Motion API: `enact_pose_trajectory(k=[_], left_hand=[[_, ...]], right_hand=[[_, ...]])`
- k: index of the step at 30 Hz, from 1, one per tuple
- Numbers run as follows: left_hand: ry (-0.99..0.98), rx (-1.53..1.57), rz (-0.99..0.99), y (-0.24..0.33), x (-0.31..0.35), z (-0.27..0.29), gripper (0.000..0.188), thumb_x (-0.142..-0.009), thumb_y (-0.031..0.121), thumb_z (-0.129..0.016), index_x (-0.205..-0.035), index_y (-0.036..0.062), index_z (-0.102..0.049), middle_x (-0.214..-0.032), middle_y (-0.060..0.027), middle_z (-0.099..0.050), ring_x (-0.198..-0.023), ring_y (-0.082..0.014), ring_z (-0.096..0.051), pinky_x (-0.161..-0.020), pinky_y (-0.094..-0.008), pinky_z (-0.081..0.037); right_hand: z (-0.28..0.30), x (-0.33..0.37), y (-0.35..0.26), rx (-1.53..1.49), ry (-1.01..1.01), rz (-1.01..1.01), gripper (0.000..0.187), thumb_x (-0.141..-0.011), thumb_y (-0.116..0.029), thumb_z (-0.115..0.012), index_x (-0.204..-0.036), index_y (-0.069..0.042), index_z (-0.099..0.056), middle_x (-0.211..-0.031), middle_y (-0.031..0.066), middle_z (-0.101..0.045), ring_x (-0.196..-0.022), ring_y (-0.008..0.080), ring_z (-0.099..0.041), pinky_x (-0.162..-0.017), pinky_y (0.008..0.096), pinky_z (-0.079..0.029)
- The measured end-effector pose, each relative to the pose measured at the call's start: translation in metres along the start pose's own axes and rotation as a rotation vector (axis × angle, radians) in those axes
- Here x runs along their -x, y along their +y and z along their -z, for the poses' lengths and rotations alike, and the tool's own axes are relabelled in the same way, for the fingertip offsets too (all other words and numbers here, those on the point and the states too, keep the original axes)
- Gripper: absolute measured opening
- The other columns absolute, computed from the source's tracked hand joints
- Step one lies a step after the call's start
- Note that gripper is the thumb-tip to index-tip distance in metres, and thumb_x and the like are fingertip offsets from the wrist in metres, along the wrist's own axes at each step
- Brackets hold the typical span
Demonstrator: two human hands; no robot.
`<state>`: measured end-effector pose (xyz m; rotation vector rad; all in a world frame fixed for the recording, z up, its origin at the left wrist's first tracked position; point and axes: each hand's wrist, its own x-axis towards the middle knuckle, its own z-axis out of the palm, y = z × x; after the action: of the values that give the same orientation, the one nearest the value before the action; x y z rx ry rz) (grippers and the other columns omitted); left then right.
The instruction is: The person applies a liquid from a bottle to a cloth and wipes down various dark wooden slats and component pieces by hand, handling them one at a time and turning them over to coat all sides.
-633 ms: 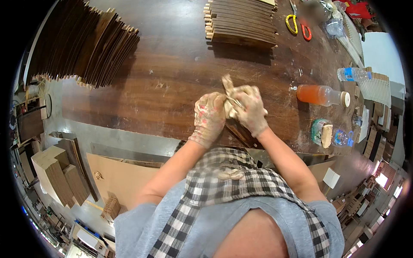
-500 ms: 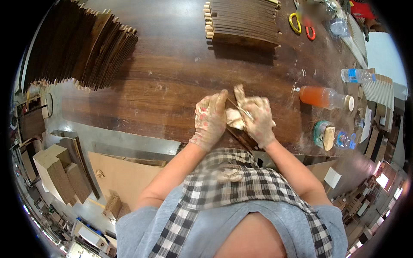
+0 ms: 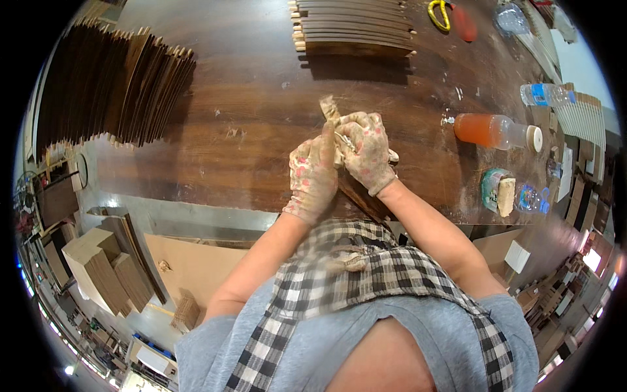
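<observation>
My left hand (image 3: 313, 171), in a patterned, stained glove, is closed around the upper part of a dark wooden strip (image 3: 359, 196). The strip slants from the hands down toward my apron, and its far end is hidden by the gloves. Pressed close beside it, my right hand (image 3: 367, 147), gloved the same way, grips a crumpled, stained whitish cloth (image 3: 328, 108). One tail of the cloth sticks out beyond the fingers at the far side. Both hands are above the near part of the brown table (image 3: 241, 157), and their fingers nearly meet.
Dark wooden slats (image 3: 117, 85) stand packed at the far left. Another stack of dark pieces with pale dowel ends (image 3: 356, 26) lies at the far middle. Yellow-handled scissors (image 3: 439, 16), an orange-filled bottle (image 3: 483, 130), a clear bottle (image 3: 545, 95) and a sponge-like block (image 3: 505, 197) are on the right.
My right hand has moved left and away from me with the cloth, closer to the left hand. The left hand stays near its place on the strip.
</observation>
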<state>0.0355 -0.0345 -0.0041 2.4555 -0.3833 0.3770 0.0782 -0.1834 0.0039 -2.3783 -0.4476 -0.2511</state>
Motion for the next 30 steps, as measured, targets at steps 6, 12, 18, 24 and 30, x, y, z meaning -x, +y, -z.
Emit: enact_pose_trajectory(k=[6, 12, 18, 24, 30], left_hand=[[-0.010, -0.009, -0.001, 0.000, 0.003, 0.001, 0.077, -0.080, -0.003, -0.062, -0.152, -0.0010, -0.035, -0.110, -0.0161, -0.062, -0.093, -0.0347, -0.060, -0.084, -0.0492, -0.047], [-0.022, -0.034, -0.034, -0.005, 0.004, -0.006, 0.082, -0.082, -0.005, -0.061, -0.157, -0.0019, -0.027, -0.110, -0.0177, -0.064, -0.094, -0.0358, -0.059, -0.084, -0.0488, -0.047], [0.014, -0.042, -0.035, -0.009, 0.004, -0.009, 0.083, -0.084, -0.008, -0.059, -0.159, -0.0003, -0.023, -0.108, -0.0155, -0.065, -0.094, -0.0342, -0.059, -0.086, -0.0480, -0.047], [-0.017, -0.050, -0.041, -0.007, 0.004, -0.007, 0.079, -0.085, -0.005, -0.060, -0.157, -0.0020, -0.027, -0.108, -0.0151, -0.063, -0.093, -0.0332, -0.059, -0.084, -0.0476, -0.048], [0.012, -0.045, -0.072, -0.001, 0.001, -0.008, 0.079, -0.085, -0.003, -0.063, -0.156, -0.0011, -0.029, -0.105, -0.0139, -0.065, -0.091, -0.0329, -0.061, -0.082, -0.0465, -0.049]], right_hand=[[0.027, 0.046, 0.009, 0.031, -0.027, -0.005, 0.012, -0.087, -0.019, -0.072, -0.093, -0.010, -0.067, -0.101, 0.0080, -0.065, -0.098, 0.0274, -0.058, -0.088, 0.0426, -0.043], [-0.013, -0.027, 0.021, 0.297, -0.019, 0.096, 0.019, -0.082, -0.024, -0.072, -0.096, -0.013, -0.069, -0.102, 0.0059, -0.064, -0.099, 0.0276, -0.057, -0.080, 0.0428, -0.048], [0.056, -0.025, 0.066, 0.297, 0.220, 0.095, 0.019, -0.082, -0.026, -0.075, -0.097, -0.015, -0.071, -0.100, 0.0057, -0.066, -0.090, 0.0250, -0.058, -0.076, 0.0413, -0.050], [0.063, 0.078, 0.019, -0.019, -0.171, 0.025, 0.018, -0.087, -0.028, -0.074, -0.102, -0.018, -0.077, -0.096, 0.0035, -0.067, -0.095, 0.0238, -0.059, -0.085, 0.0393, -0.051], [0.011, 0.014, 0.006, -0.017, -0.048, 0.049, 0.024, -0.076, -0.019, -0.073, -0.099, -0.014, -0.072, -0.095, 0.0071, -0.064, -0.092, 0.0296, -0.059, -0.081, 0.0440, -0.050]])
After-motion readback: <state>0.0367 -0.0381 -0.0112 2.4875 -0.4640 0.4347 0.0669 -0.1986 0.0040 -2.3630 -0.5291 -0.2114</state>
